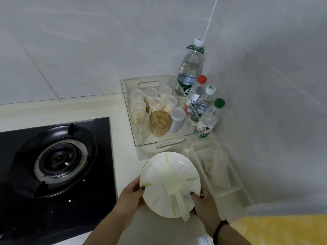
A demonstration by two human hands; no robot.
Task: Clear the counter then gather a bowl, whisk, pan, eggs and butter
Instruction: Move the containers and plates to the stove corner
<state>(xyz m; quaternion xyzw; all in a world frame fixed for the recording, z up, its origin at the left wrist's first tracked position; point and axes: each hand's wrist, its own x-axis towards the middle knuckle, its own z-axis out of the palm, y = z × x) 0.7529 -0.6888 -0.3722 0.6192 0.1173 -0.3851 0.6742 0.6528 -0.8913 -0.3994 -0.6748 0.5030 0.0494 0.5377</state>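
Observation:
A white plate with pale green leaf marks is held over the cream counter, to the right of the stove. A pale green spatula lies across the plate, its handle sticking out past the near rim. My left hand grips the plate's left rim, thumb on top. My right hand grips the right near rim, with its thumb by the spatula. No bowl, whisk, pan, eggs or butter is in view.
A black gas hob fills the left. Behind the plate a clear tray holds several cups, an amber glass and bottles in the corner. A clear lidded box sits at the right by the wall.

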